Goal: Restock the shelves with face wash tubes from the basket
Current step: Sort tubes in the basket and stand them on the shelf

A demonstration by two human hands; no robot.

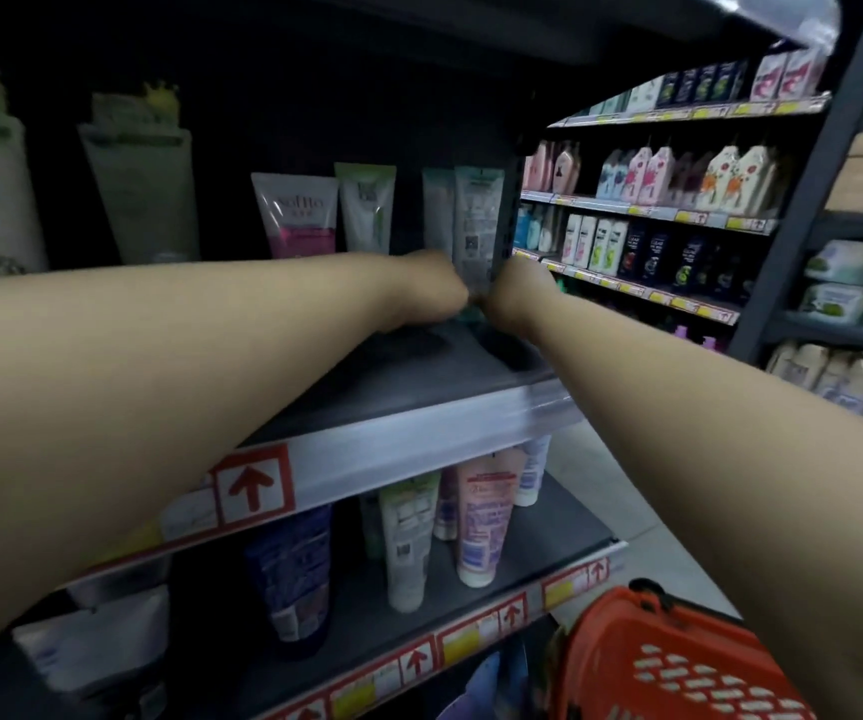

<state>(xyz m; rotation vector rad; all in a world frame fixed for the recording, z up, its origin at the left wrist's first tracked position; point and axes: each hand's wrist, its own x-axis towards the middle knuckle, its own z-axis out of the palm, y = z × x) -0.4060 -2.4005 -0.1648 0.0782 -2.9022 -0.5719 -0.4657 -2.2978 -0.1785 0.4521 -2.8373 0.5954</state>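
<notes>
Both my arms reach deep onto the upper dark shelf (408, 376). My left hand (432, 291) and my right hand (515, 293) meet at the foot of a pale teal face wash tube (477, 226) that stands upright at the shelf's right end. Each hand grips the tube's lower part from its own side; the fingers are hidden behind the knuckles. A second teal tube (437, 210) stands just behind it. A green-white tube (367, 207) and a pink-white tube (297, 213) stand further left. The orange basket (679, 662) sits at the bottom right.
The lower shelf (538, 527) holds several upright tubes, among them a pink one (481, 522) and a green-white one (408, 543). Large pale tubes (143, 189) stand at the upper shelf's left. An aisle shelf with bottles (668, 220) runs along the right, beyond a grey floor (606, 491).
</notes>
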